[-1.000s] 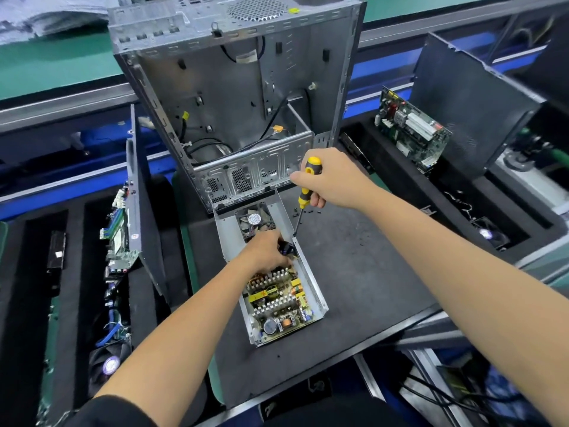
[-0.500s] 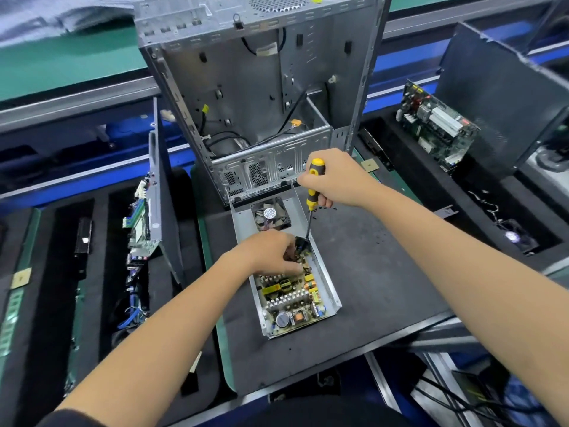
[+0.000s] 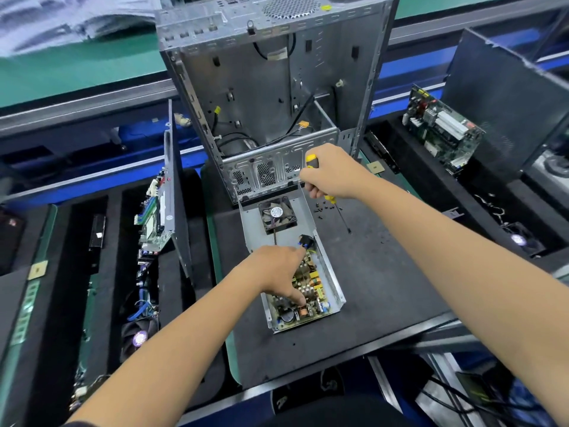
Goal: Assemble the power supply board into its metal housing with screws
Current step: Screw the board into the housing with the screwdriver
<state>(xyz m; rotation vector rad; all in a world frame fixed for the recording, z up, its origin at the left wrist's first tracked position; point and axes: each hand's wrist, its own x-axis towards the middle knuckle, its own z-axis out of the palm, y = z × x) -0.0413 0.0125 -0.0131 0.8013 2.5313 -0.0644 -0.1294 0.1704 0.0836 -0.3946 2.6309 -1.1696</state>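
The open grey metal housing (image 3: pixel 333 282) lies on the black mat in the middle. The power supply board (image 3: pixel 311 291) sits in its near half and a small black fan (image 3: pixel 278 213) in its far half. My left hand (image 3: pixel 277 272) rests on the board, thumb and fingers spread and pressing it down. My right hand (image 3: pixel 331 172) grips the yellow-handled screwdriver (image 3: pixel 338 211) beyond the housing's far right corner; its tip points down at the mat to the right of the housing. Several small black screws (image 3: pixel 324 208) lie loose on the mat under that hand.
An open computer case (image 3: pixel 277 97) stands upright just behind the housing. A side panel with a circuit board (image 3: pixel 171 192) leans at the left. Another board (image 3: pixel 440 127) sits in the foam tray at the right. The mat's front edge (image 3: pixel 338 359) is close to me.
My right hand has lifted the screwdriver out of the housing and swung its tip right, over the mat. My left hand has slid toward the near end of the board and spread out.
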